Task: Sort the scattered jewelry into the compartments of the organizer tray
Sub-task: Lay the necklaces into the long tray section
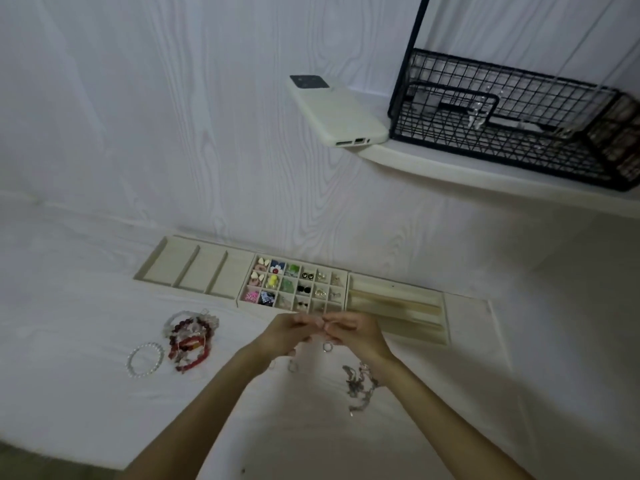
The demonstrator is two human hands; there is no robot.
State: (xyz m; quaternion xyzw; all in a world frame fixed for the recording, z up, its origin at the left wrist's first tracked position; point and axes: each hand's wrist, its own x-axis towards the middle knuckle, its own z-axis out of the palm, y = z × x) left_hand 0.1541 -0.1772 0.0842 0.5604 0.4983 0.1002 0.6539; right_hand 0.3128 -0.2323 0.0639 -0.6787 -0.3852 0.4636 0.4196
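A cream organizer tray (242, 292) lies at the back of the white surface. Its left section (194, 271) has long bare slots, its middle grid (294, 285) holds small earrings and charms, and its right part (398, 306) has ring rolls. My left hand (287, 334) and my right hand (353, 332) meet fingertip to fingertip just in front of the grid, pinching a small blurred piece between them. A ring (327, 347) lies below the fingers. Red bead bracelets (188, 341), a pearl bracelet (144, 360) and a tangle of chains (360, 382) lie loose.
A white phone (339, 112) lies camera-up on a raised shelf (485, 168) at the upper right, next to a black wire basket (512, 119). A dark pole (414, 39) rises behind the basket. The white surface's front edge runs along the lower left.
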